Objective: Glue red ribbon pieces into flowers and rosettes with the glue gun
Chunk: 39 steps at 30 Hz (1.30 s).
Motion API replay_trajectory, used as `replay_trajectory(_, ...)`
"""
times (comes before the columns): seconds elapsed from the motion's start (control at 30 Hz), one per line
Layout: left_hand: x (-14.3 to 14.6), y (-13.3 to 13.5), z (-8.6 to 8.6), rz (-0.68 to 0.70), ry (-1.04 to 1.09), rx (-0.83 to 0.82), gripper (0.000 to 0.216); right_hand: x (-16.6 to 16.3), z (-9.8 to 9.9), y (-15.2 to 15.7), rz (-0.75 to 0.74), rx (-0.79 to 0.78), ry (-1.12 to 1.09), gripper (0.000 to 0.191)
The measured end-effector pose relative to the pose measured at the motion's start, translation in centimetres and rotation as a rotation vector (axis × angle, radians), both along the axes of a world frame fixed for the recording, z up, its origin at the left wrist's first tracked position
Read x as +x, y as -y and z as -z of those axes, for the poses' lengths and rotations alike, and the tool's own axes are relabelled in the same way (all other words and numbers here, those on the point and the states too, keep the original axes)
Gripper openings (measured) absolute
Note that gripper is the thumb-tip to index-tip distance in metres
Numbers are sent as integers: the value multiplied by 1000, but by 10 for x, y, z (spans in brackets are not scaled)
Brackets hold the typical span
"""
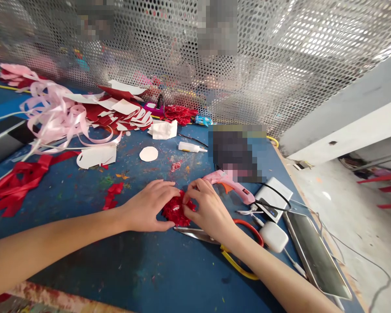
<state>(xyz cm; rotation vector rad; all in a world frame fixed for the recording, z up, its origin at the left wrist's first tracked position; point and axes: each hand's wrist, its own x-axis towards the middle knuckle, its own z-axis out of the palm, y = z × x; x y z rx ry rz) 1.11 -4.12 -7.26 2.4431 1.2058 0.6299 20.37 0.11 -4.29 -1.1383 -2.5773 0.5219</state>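
A shiny red ribbon flower (174, 211) lies on the blue table between my hands. My left hand (148, 206) curls around its left side, with the fingertips at the top and the thumb below. From the right, my right hand (208, 204) pinches at the flower with thumb and fingers; what lies between the fingertips is hidden. Scissors (195, 234) with red and yellow handles lie partly under my right wrist. A pink glue gun (230, 182) rests just beyond that hand. Left of my left hand is a small red ribbon scrap (113, 195).
A white paper disc (149, 153) and a small bottle (190, 147) lie ahead. Pink ribbon (63, 113), paper scraps and red ribbon (22, 180) fill the left. A power bank (275, 195), white case (273, 237) and phone (316, 254) sit right. Perforated metal (169, 48) stands behind.
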Motion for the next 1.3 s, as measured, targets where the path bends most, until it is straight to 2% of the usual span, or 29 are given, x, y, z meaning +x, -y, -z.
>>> replay_trajectory(0.13,0,0,-1,3,12,-12,56,-5,-3,-1,62,-20,-4,16)
replay_trajectory(0.27,0,0,-1,2,11,-20,56,1,-13,-2,-65,-49,-122,18)
replay_trajectory(0.43,0,1,0,-7,1,-14,56,17,-19,-2,-210,127,-116,28)
replay_trajectory(0.67,0,0,0,4,-18,3,54,15,-2,4,-285,266,35,35)
replay_trajectory(1.03,0,0,2,0,6,28,53,13,3,5,-361,483,207,13)
replay_trajectory(1.17,-1,1,2,-2,21,15,55,15,-9,2,-309,426,126,24)
replay_trajectory(1.23,-1,1,2,-1,24,2,56,21,-22,-2,-197,394,-29,30)
replay_trajectory(1.3,-1,1,2,2,27,-6,55,28,-37,-8,-38,401,-193,26)
